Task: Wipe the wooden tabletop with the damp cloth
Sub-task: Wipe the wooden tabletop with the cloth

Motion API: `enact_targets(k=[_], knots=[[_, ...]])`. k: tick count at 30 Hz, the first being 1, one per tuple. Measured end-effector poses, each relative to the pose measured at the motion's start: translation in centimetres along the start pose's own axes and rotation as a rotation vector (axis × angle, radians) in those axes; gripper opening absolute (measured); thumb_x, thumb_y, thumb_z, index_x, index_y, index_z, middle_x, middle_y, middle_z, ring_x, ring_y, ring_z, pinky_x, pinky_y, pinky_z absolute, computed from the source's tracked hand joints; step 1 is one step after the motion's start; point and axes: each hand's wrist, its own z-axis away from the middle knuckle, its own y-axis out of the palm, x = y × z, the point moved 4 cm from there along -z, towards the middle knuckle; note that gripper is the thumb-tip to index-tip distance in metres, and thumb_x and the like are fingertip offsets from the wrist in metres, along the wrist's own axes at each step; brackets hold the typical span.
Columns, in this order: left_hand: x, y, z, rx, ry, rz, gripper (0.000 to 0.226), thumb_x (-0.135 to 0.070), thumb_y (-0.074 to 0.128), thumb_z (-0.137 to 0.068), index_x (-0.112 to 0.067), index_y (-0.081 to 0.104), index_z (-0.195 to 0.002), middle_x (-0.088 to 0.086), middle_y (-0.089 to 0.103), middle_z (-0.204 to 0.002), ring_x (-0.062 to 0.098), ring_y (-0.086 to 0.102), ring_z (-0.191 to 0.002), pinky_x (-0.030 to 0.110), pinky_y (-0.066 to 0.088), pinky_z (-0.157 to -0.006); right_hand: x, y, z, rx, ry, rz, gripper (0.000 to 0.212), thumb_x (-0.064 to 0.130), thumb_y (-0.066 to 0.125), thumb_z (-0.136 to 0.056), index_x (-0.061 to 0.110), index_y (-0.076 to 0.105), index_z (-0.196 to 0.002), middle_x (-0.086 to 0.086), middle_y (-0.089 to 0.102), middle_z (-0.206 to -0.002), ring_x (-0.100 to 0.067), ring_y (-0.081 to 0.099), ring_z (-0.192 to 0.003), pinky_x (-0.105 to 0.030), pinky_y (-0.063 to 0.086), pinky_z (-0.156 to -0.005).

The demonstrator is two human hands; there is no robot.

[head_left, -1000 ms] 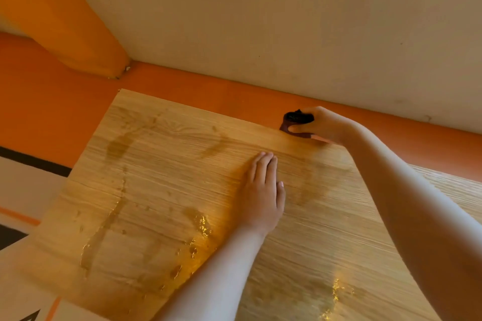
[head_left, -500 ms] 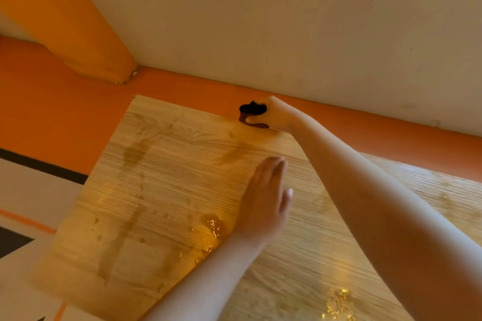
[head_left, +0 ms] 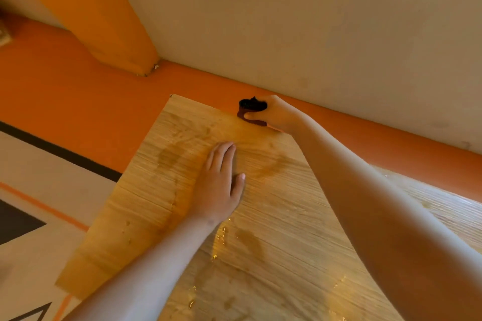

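Dark, bunched cloth [head_left: 252, 110] sits at the far edge of the wooden desk [head_left: 273, 229], close to its far left corner, and the right hand [head_left: 276, 113] is closed around it, pressing it onto the wood just beside the orange strip [head_left: 78, 101] that runs along the foot of the wall. The left hand [head_left: 217, 185] lies flat and open on the desk, fingers together, well short of the cloth; it seems to be steadying the person's reach.

The step in hand looks like a wiping stroke along the far edge, heading left. Wet streaks and small beads of water show across the middle and near part of the surface, so much of the top appears damp already. The next move probably calls for carrying the cloth on to the corner, then turning back along a fresh strip nearer the body, with the left hand lifted out of the way.

Compared with half a second ago, the cloth and right hand have slid further left along the edge. The left hand has settled flatter on the wood.
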Motion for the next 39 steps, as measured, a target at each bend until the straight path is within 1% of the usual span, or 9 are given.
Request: enact_targets(k=[8,12,16,21,25,30,33,36,39], knots=[[0.3,0.1,-0.1,0.0,-0.007,0.009,0.057,-0.039,0.039,-0.097,-0.009,0.033,-0.145,0.0,0.027,-0.153,0.016,0.018,-0.143,0.028,0.022,-0.116,2.7,2.2,-4.2,0.127,-0.014,-0.047,0.033,0.026,0.069,-0.084,0.014,0.06,-0.113,-0.005,0.065,-0.104,-0.021,0.061,-0.092,-0.032,0.05,-0.077],[0.1,0.0,-0.2,-0.002,0.007,0.009,0.057,-0.039,0.038,-0.098,-0.008,0.033,-0.145,0.001,0.027,-0.153,0.016,0.016,-0.144,0.028,0.021,-0.116,2.2,1.9,-5.0,0.219,0.026,-0.106,0.03,0.024,0.07,-0.082,0.017,0.061,-0.11,-0.008,0.064,-0.113,-0.023,0.06,-0.102,-0.036,0.049,-0.088],[0.4,0.5,0.0,-0.01,-0.015,-0.005,0.058,-0.039,0.038,-0.097,-0.008,0.032,-0.145,0.003,0.026,-0.155,0.017,0.017,-0.144,0.029,0.023,-0.115,5.5,4.9,-7.8,0.152,-0.039,-0.095,0.034,0.027,0.072,-0.081,0.015,0.062,-0.111,-0.006,0.067,-0.107,-0.022,0.063,-0.098,-0.035,0.052,-0.084],[0.4,0.6,0.0,-0.028,-0.018,0.036,0.057,-0.039,0.04,-0.096,-0.011,0.031,-0.145,0.003,0.029,-0.154,0.017,0.022,-0.142,0.03,0.034,-0.11,9.1,7.1,-10.0,0.098,-0.128,-0.007,0.037,0.027,0.07,-0.082,0.013,0.062,-0.115,0.0,0.062,-0.096,-0.01,0.056,-0.075,-0.018,0.042,-0.058],[0.4,0.5,-0.1,-0.039,-0.026,0.04,0.057,-0.039,0.042,-0.095,-0.012,0.031,-0.145,0.002,0.029,-0.153,0.016,0.022,-0.141,0.029,0.036,-0.108,10.5,7.6,-9.8,0.035,-0.178,0.038,0.037,0.032,0.07,-0.082,0.011,0.063,-0.112,-0.003,0.065,-0.101,-0.016,0.06,-0.086,-0.025,0.048,-0.069],[0.4,0.5,-0.3,-0.045,-0.008,0.018,0.056,-0.038,0.042,-0.095,-0.012,0.034,-0.144,0.002,0.031,-0.152,0.016,0.023,-0.142,0.029,0.034,-0.11,10.1,5.0,-8.2,-0.037,-0.108,-0.305,0.032,0.031,0.058,-0.091,0.003,0.063,-0.104,-0.006,0.06,-0.09,-0.021,0.056,-0.081,-0.031,0.045,-0.071],[0.3,0.3,-0.3,-0.038,-0.002,0.033,0.056,-0.038,0.042,-0.095,-0.011,0.035,-0.144,0.002,0.031,-0.152,0.016,0.023,-0.142,0.03,0.034,-0.111,10.1,3.7,-6.6,-0.037,-0.162,-0.219,0.021,0.023,0.058,-0.092,0.007,0.062,-0.103,-0.005,0.063,-0.093,-0.021,0.059,-0.085,-0.033,0.049,-0.074],[0.3,-0.3,-0.1,-0.006,0.022,0.143,0.055,-0.034,0.043,-0.096,-0.01,0.034,-0.145,0.002,0.029,-0.153,0.013,0.017,-0.144,0.031,0.028,-0.115,10.7,3.9,-4.2,0.028,-0.241,-0.061,0.005,0.018,0.061,-0.09,0.014,0.059,-0.092,0.004,0.061,-0.082,-0.011,0.057,-0.073,-0.02,0.045,-0.062],[1.1,-2.8,0.6,0.012,0.029,0.239,0.052,-0.036,0.035,-0.098,-0.014,0.034,-0.145,-0.003,0.031,-0.15,0.006,0.016,-0.142,0.018,0.014,-0.116,10.7,5.3,-3.0,0.028,-0.256,0.025,0.016,0.018,0.065,-0.086,0.005,0.06,-0.094,-0.005,0.061,-0.085,-0.016,0.055,-0.075,-0.029,0.043,-0.066]])
